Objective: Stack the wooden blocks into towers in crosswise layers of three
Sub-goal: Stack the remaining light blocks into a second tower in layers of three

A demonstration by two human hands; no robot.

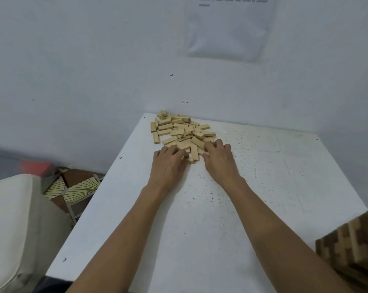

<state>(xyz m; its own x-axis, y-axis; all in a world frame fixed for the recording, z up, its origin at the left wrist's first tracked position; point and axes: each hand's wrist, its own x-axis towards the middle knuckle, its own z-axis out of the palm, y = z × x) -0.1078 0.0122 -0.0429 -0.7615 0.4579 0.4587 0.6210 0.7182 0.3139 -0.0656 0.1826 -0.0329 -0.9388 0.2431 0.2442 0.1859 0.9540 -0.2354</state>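
Note:
A loose pile of several light wooden blocks (179,129) lies at the far left corner of the white table (200,218), against the wall. Some blocks show printed numbers. At the pile's near edge a few blocks (193,154) lie side by side between my hands. My left hand (170,163) rests on the left side of these blocks, its fingers curled over them. My right hand (220,158) touches their right side with bent fingers. Both palms face down, and the fingertips are partly hidden among the blocks.
A stacked tower of darker wooden blocks (352,246) stands at the table's near right edge, close to my right forearm. A white cushion (16,225) and a patterned floor (73,187) lie left of the table. The wall (94,70) runs right behind the pile.

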